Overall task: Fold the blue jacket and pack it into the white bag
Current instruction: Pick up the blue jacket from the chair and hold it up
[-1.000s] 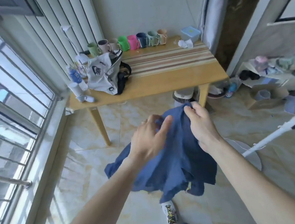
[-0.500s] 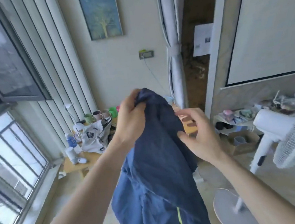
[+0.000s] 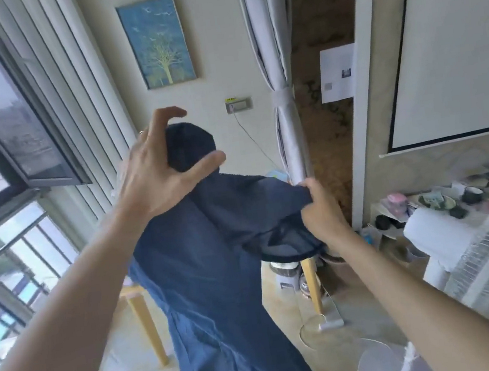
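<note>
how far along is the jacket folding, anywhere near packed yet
Early. Done: the blue jacket is picked up and held high, hanging at full length. In hand: the right hand pinches one upper edge, and the left hand is open against the top by the hood, so it is being spread out. Left: no fold is visible, and the white bag is out of sight, so all folding and packing remain.

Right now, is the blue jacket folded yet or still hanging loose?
Not folded. The blue jacket hangs loose in the air, raised by the left hand and pinched at one edge by the right hand.
</note>
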The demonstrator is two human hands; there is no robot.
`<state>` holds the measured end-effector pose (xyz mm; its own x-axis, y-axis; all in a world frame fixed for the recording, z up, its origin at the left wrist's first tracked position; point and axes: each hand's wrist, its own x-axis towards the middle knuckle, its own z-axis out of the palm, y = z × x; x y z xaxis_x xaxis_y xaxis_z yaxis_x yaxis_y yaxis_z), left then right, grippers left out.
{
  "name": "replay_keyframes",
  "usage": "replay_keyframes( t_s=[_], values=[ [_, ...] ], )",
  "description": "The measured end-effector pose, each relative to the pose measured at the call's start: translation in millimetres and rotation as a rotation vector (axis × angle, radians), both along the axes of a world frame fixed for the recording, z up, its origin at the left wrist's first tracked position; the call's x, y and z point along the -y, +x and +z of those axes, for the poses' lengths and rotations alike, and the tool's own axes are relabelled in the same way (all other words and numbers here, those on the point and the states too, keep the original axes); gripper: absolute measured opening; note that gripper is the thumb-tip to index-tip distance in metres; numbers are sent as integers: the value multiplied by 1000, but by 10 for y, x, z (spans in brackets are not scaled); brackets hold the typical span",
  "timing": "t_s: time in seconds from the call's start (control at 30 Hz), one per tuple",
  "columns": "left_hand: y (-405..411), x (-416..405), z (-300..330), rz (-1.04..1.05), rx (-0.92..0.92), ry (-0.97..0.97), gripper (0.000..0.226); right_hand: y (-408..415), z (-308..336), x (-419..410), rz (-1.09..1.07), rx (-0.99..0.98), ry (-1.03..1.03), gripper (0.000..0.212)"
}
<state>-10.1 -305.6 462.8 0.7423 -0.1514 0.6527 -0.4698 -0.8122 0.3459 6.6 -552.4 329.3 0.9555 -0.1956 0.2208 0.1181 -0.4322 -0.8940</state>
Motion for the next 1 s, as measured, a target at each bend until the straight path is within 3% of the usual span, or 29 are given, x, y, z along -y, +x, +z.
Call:
replay_keyframes(
  t_s=[0.1,0.2,0.33,0.47,0.63,0.73,0.83,0.93,1.0],
  values=[
    [177,-172,-170,194,-71,314,111,368,500,161,-52,89,124,24],
    [416,-345,-335,297,-156,393,118,744,1086,195,-122,142,171,40],
    [872,-596,-526,400,-144,406,87,1217,1798,212,-156,208,245,45],
    [1497,-785,-550,366,-144,136,25,1793,2390,210,-134,144,268,53],
    [2225,-805,-471,255,-208,26,11,2547,2837,144,-91,258,453,41],
    [2621,-764,-419,213,-265,-13,18,2988,2851,138,-121,354,560,25],
    [2975,-738,-456,94,-421,-121,6,3429,2702,2,-23,519,434,39],
    [3261,-651,-674,-26,-603,-239,21,3915,2252,-78,-17,610,-114,79],
    [3424,-547,-910,-79,-724,-245,37,4259,1792,-93,65,559,-344,110]
  ],
)
